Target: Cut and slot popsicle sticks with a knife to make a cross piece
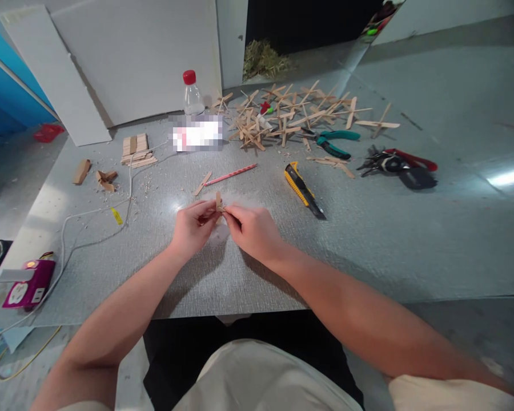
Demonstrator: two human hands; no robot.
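Observation:
Both hands meet over the near middle of the grey table. In my left hand (193, 227) the fingers are closed on a wooden craft stick (218, 200), which stands roughly upright with its rounded end showing. My right hand (253, 228) pinches at the same spot, on what looks like a second thin stick crossing the first; the fingers hide most of it. Just beyond the hands lie a short craft stick (203, 184) and a red-and-white striped pencil (231, 174). To the right rests a yellow and black utility knife (305, 190).
Crossed craft-stick pieces (291, 111) are heaped at the back, near green-handled pliers (336, 142) and a key bunch (396, 166). A red-capped bottle (193, 97) stands behind. Stacked sticks (137, 149), a white cable (131, 185) and a purple box (29, 283) are on the left.

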